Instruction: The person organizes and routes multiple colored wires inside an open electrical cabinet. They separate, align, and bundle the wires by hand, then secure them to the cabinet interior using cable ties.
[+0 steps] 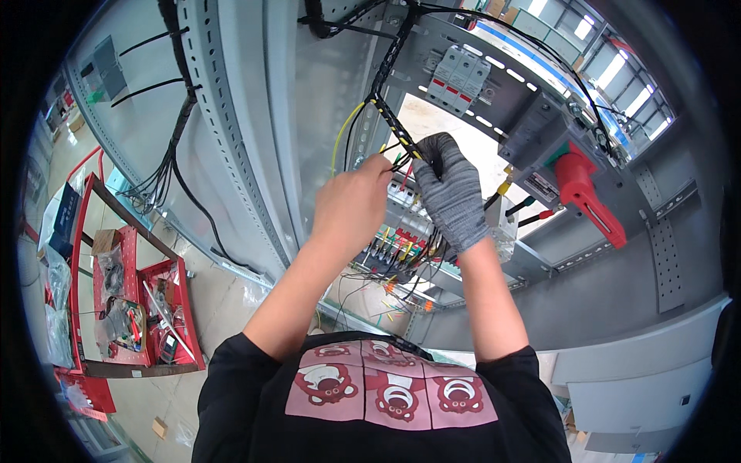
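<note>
A black-wrapped wire bundle (391,117), with yellow showing through its wrap, runs down from the top of a grey metal cabinet. Around its lower end my right hand (451,191), in a grey knit glove, is closed. My left hand (349,207) is bare and pinches thin black strands just beside the bundle; its fingertips are partly hidden. A yellow wire (337,143) and a black one branch off the bundle and hang left of it. Below my hands, loose wires of several colours spread around a row of terminals (401,243).
White fuse holders (458,79) sit on the upper rail. To the right, a red rotary handle (587,193) juts out from a switch. Another black cable harness (182,116) hangs on the left panel. A red tool cart (166,309) with tools stands at the lower left.
</note>
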The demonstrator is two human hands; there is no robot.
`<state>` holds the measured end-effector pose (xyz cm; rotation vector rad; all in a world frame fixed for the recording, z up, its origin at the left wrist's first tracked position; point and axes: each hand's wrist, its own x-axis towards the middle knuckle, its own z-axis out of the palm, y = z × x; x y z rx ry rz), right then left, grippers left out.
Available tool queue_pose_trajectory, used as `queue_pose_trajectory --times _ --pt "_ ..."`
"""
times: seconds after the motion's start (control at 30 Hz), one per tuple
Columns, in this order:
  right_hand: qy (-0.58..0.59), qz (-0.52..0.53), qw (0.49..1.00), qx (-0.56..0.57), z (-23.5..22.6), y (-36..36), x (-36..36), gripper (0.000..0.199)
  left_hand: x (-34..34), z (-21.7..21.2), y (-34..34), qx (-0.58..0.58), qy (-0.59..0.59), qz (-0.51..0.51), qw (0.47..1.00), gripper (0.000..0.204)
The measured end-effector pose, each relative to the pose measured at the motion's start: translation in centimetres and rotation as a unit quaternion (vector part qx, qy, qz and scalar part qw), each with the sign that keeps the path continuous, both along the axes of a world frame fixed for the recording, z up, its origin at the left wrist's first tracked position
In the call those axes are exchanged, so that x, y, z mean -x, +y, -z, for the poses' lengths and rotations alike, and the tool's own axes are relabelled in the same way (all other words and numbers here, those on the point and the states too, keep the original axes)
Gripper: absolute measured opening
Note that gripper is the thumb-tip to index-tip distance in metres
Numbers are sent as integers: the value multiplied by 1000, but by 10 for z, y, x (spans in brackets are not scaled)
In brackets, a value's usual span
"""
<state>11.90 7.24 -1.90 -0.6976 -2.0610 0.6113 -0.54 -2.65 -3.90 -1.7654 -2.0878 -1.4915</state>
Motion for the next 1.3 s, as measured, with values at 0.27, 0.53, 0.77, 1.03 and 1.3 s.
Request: queue_pose_trajectory --times 0.27,0.53,0.77,1.03,1.3 --pt "30 -13 992 125 -12 -8 11 9 12 5 1 9 -64 36 997 14" --pt "50 -10 980 193 -4 -4 10 12 20 5 -1 19 -50 100 994 13" --pt "65 -2 983 170 -10 -7 7 9 14 6 27 -223 -129 86 962 10" --pt "111 -44 951 284 -7 -3 -3 19 6 7 57 -77 -432 270 857 9" --pt "107 -33 940 321 -17 -6 -14 20 -5 12 59 -121 -344 288 885 8"
